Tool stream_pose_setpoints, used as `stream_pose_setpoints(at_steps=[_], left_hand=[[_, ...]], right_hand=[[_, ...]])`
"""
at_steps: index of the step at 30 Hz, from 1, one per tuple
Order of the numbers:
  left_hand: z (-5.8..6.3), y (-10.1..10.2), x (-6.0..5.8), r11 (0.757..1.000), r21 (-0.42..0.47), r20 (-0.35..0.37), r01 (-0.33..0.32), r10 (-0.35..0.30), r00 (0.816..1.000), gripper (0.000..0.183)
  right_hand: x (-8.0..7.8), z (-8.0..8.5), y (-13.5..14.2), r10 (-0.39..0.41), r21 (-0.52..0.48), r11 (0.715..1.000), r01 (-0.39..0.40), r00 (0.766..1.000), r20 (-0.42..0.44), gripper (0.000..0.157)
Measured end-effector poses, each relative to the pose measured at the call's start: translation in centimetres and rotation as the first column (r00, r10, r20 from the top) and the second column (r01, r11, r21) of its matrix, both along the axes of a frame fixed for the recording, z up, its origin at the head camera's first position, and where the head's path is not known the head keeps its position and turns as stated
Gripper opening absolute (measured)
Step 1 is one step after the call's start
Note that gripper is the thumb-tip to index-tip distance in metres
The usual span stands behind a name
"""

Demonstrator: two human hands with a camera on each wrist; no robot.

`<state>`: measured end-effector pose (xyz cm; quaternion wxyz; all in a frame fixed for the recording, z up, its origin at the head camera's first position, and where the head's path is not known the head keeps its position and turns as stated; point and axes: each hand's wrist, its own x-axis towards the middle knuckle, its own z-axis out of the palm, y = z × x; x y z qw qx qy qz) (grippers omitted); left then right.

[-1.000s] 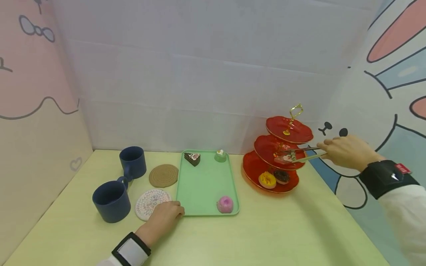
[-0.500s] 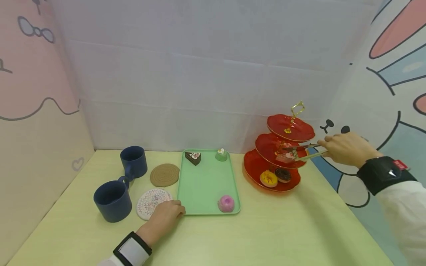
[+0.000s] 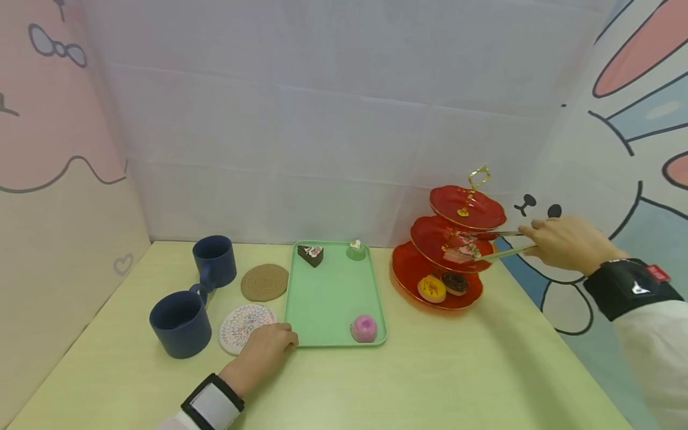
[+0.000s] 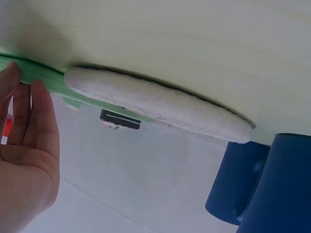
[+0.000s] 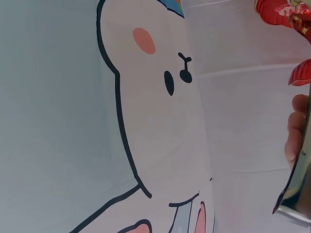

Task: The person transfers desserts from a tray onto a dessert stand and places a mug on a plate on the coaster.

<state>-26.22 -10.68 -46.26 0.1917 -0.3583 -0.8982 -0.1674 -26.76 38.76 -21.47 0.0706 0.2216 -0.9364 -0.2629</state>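
In the head view, my left hand (image 3: 267, 349) pinches the near left corner of a green tray (image 3: 330, 304). In the left wrist view, the thumb and fingertips meet at the tray rim (image 4: 46, 80). On the tray lie a chocolate cake slice (image 3: 310, 255), a small green cake (image 3: 356, 251) and a pink ring-shaped cake (image 3: 364, 329). At the right, my right hand (image 3: 570, 245) holds a pair of metal tongs (image 3: 505, 254). Their spread tips reach over the middle plate of a red three-tier stand (image 3: 427, 236), around a pink-topped cake slice (image 3: 457, 255).
A yellow donut (image 3: 432, 289) and a chocolate donut (image 3: 454, 283) sit on the lowest tier. Left of the tray lie a woven brown coaster (image 3: 264, 282) and a patterned white coaster (image 3: 244, 325), beside two blue mugs (image 3: 181, 327). A white wall covering (image 3: 269, 131) rises behind the table.
The upper arm of the tongs has lifted slightly, and the right hand has shifted a little to the right. The left hand stays at the tray corner.
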Motion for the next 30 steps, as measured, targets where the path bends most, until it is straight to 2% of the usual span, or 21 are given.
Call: stream_pose_setpoints(at_steps=[8, 12, 15, 19, 22, 30], left_hand=[[0.0, 0.0, 0.1, 1.0, -0.002, -0.012, 0.004, -0.004, 1.0, 0.012], [0.1, 0.1, 0.0, 1.0, -0.009, -0.014, 0.007, -0.007, 1.0, 0.011], [0.0, 0.1, 0.0, 1.0, -0.011, -0.016, 0.007, -0.007, 1.0, 0.011], [0.2, 0.0, -0.1, 1.0, -0.004, -0.022, 0.006, -0.006, 1.0, 0.012], [0.2, 0.0, -0.1, 1.0, 0.002, -0.024, 0.008, -0.008, 1.0, 0.012], [0.0, 0.0, 0.0, 1.0, 0.008, -0.007, 0.025, -0.025, 1.0, 0.012]], right_hand=[[1.7, 0.3, 0.1, -0.056, -0.043, 0.998, 0.055, 0.998, -0.008, 0.041], [3.2, -0.1, 0.1, -0.087, -0.087, 0.993, 0.082, 0.995, -0.052, 0.045], [4.3, -0.8, -0.1, -0.101, -0.127, 0.988, 0.09, 0.991, -0.091, 0.046], [5.3, -2.1, -0.8, -0.128, -0.214, 0.971, 0.107, 0.988, -0.085, 0.049], [5.6, -3.2, -1.6, -0.132, -0.243, 0.964, 0.109, 0.988, -0.08, 0.051], [5.9, -5.9, -4.1, -0.07, -0.327, 0.945, 0.006, 0.981, -0.182, 0.05]])
